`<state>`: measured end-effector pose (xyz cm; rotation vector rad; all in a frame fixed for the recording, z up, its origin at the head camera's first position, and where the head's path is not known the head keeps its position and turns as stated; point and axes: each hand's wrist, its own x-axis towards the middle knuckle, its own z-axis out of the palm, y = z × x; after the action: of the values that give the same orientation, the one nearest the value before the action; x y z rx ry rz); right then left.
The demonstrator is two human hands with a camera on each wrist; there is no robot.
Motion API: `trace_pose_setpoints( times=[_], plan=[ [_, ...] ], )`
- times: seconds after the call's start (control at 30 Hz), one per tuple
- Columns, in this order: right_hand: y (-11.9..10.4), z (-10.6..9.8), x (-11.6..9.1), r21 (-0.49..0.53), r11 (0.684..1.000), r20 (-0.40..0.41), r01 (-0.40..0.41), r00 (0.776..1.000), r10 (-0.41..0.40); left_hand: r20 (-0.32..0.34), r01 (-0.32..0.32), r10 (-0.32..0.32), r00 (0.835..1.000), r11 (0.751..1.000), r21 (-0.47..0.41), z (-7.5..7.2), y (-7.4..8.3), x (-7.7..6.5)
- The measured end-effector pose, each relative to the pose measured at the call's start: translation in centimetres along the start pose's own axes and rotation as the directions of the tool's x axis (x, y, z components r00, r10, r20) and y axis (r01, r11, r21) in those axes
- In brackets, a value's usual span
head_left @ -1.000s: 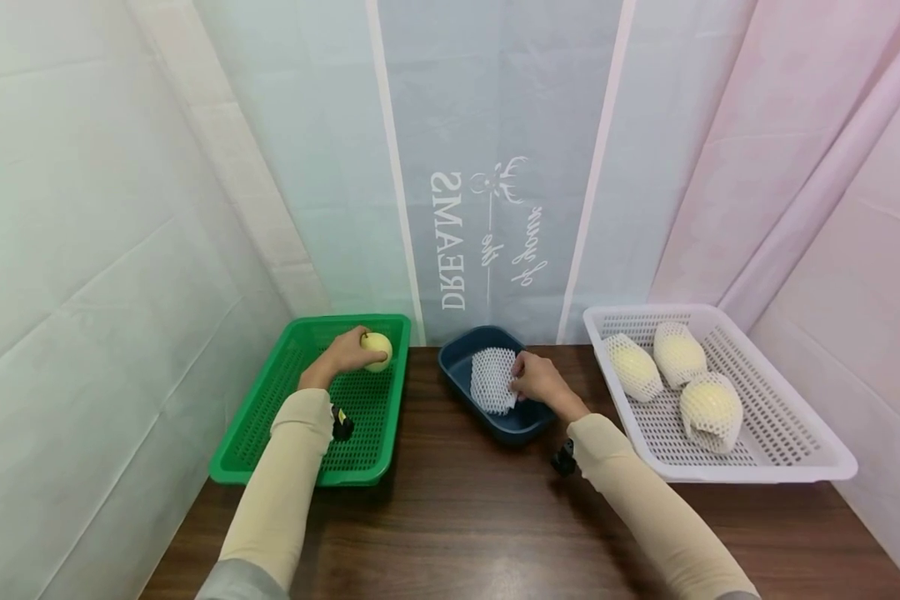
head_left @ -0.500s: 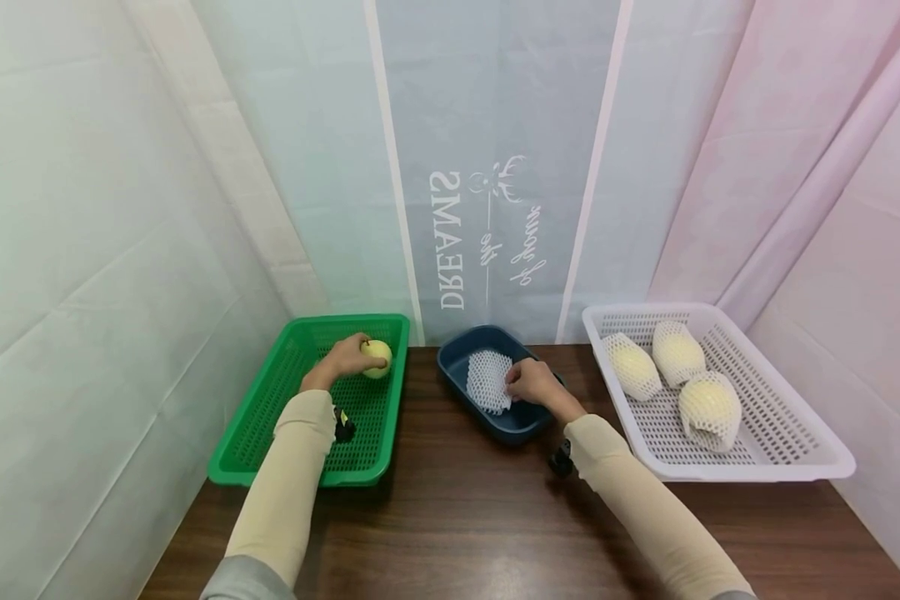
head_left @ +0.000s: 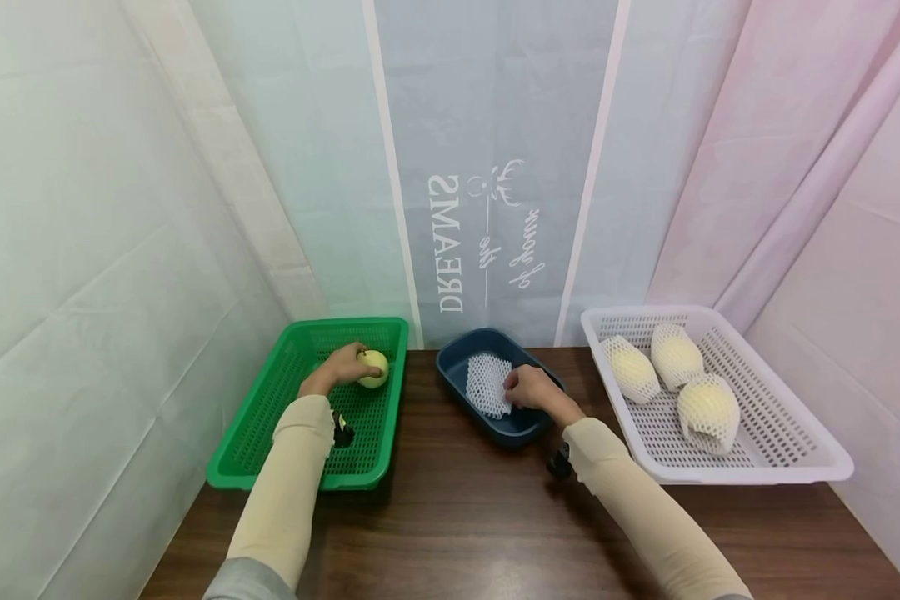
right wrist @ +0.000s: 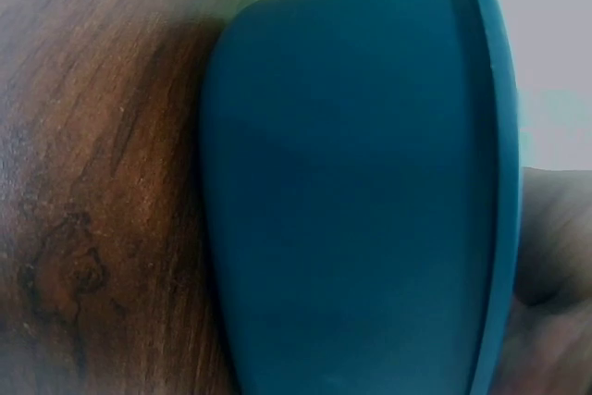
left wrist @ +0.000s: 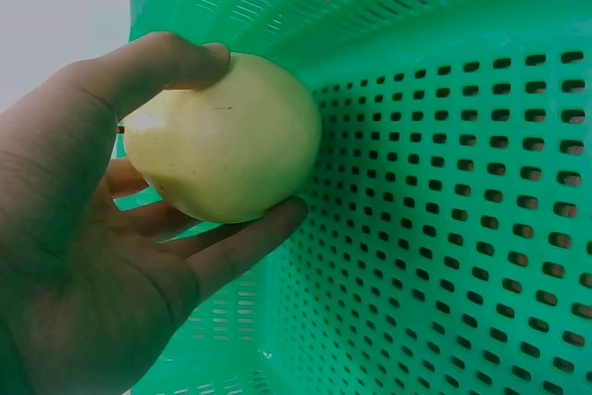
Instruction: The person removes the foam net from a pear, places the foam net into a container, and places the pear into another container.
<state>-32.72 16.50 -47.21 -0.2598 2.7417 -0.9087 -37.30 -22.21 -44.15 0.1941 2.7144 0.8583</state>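
The left grip holds a round pale-yellow fruit within a rectangular green plastic basket; the right grip pinches flat white foam netting.

The head camera looks forward and down over the counter. The left wrist's looks closely into the green basket; the right wrist's closely faces the blue tub side-on. All three show the basket.
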Motion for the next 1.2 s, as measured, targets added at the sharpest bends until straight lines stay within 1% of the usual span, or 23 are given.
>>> trace_pose_setpoints(
  times=[0.1,0.3,0.47,0.6,0.77,0.93,1.07,1.2],
  plan=[
    [0.06,0.04,-0.03,0.002,1.0,0.011,0.009,1.0,-0.009,0.008,0.005,-0.005,1.0,1.0,-0.008,0.04,-0.2,-0.16],
    [0.37,0.02,0.43,-0.014,0.999,0.013,0.036,0.999,-0.036,0.017,-0.004,0.004,1.0,1.0,-0.007,-0.03,-0.29,0.06],
    [0.53,0.22,0.45,-0.006,0.998,-0.009,0.056,0.998,-0.056,0.018,-0.019,0.019,1.0,1.0,-0.007,0.03,-0.22,0.07],
    [0.54,0.43,0.26,0.007,0.998,-0.024,0.056,0.998,-0.056,0.025,-0.007,0.007,1.0,1.0,-0.019,0.25,-0.39,-0.07],
    [0.52,0.56,0.01,0.009,0.999,-0.044,0.049,0.998,-0.048,0.029,-0.013,0.014,0.999,0.999,-0.038,0.42,-0.43,-0.24],
    [0.48,0.62,-0.12,0.009,0.998,-0.05,0.061,0.997,-0.06,0.041,-0.003,0.005,0.999,0.998,-0.063,0.56,-0.49,-0.39],
    [0.31,0.53,-0.14,0.016,0.998,-0.065,0.064,0.996,-0.063,0.038,-0.003,0.005,0.999,0.998,-0.06,0.31,-0.33,-0.52],
    [0.09,0.2,-0.17,-0.004,0.998,-0.092,0.067,0.993,-0.067,0.023,-0.025,0.026,0.999,0.998,-0.058,-0.11,-0.15,-0.68]
  ],
)
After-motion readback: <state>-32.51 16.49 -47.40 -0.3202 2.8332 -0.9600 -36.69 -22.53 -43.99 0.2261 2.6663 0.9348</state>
